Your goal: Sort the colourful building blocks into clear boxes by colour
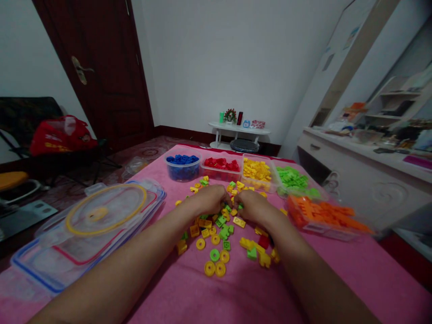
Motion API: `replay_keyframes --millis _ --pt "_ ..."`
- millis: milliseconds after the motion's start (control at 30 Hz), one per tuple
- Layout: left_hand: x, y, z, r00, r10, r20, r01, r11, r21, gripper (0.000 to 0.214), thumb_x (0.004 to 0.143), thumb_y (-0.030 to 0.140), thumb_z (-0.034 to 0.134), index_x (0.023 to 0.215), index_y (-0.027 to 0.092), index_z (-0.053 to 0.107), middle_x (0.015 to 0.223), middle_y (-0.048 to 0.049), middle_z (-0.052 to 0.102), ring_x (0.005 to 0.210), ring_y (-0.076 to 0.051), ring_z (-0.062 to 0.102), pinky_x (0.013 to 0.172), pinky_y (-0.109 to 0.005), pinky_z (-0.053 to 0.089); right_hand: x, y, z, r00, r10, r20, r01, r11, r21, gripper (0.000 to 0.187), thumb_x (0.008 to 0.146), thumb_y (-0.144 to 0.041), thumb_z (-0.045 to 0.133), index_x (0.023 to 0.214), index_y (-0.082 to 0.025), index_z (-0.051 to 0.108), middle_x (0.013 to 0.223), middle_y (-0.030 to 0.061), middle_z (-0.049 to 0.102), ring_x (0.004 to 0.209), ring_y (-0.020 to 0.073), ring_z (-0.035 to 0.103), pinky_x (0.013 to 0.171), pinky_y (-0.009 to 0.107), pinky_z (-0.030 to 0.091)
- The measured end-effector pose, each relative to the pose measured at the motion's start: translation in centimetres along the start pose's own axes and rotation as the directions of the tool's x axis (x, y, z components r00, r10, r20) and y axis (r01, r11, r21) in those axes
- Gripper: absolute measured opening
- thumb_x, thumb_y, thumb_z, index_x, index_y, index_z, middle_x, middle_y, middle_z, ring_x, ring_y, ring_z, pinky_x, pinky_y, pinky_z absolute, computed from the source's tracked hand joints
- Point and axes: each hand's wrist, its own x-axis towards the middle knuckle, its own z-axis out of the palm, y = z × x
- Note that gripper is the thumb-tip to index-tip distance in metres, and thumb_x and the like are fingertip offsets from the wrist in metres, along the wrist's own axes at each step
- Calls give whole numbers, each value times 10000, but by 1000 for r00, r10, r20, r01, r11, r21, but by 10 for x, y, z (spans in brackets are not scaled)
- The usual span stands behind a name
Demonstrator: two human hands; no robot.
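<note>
Loose toy building bricks (pixel 221 221), mostly yellow and light green, lie spread over a pink cloth (pixel 243 297). Both hands reach into the far part of this pile, close together. My left hand (pixel 215 199) has its fingers curled down among the bricks; what they grip, if anything, is hidden. My right hand (pixel 249 204) is also bent down onto the bricks, with its fingertips out of sight. Yellow ring-shaped pieces (pixel 220 269) and a green ring (pixel 214 255) lie nearer to me. A dark red brick (pixel 263 242) rests beside my right forearm.
Behind the pile stand clear tubs of blue (pixel 183 171), red (pixel 221 173), yellow (pixel 258 179) and green bricks (pixel 293 179). An orange-brick box (pixel 327 229) is at right. Stacked clear lids (pixel 111 243) lie left. A white cabinet (pixel 364 162) stands beyond the right edge.
</note>
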Motion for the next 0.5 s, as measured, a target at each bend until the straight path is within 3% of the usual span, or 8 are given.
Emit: replay_keyframes --millis 133,200,267,333,400,500 --pt "3 -6 -1 999 23 -41 -23 1000 -1 292 666 170 553 909 174 714 871 -78 683 759 -181 571 663 -258 416 -6 5 -15 996 82 -43 -82 997 7 183 720 -230 520 799 -205 683 820 72 676 730 180 603 550 245 335" --pt "4 -9 -8 999 -31 -14 29 993 -115 227 663 190 578 842 131 704 777 -64 672 667 -150 552 604 -239 408 -14 2 -24 1000 11 -20 -10 999 41 156 683 -273 569 781 -226 680 798 46 673 718 173 597 544 241 329" --pt "4 -12 -17 995 -85 54 98 930 -353 185 684 211 577 805 111 675 671 -37 638 576 -114 522 545 -216 395 -23 -8 -30 993 -104 53 98 990 98 185 616 -285 627 789 -256 683 780 18 673 688 161 589 531 231 323" --pt "3 -15 -25 986 -105 126 162 750 -641 192 699 231 578 839 111 634 640 -24 613 548 -98 525 526 -199 401 -29 -19 -29 978 -179 106 168 981 99 232 567 -253 654 796 -262 687 761 15 674 661 159 578 519 229 317" --pt "1 -16 -31 980 -98 176 201 463 -863 225 689 233 588 887 124 590 713 -44 631 592 -106 570 539 -195 424 -30 -28 -24 972 -204 117 198 978 60 180 577 -217 629 748 -229 686 720 35 668 631 159 564 511 234 312" --pt "-1 -19 -36 976 -64 206 211 72 -975 258 676 258 547 895 122 569 908 -127 648 724 -151 625 530 -188 425 -24 -27 -14 974 -211 78 201 973 114 90 624 -197 557 629 -181 646 628 40 631 552 131 524 482 231 300"
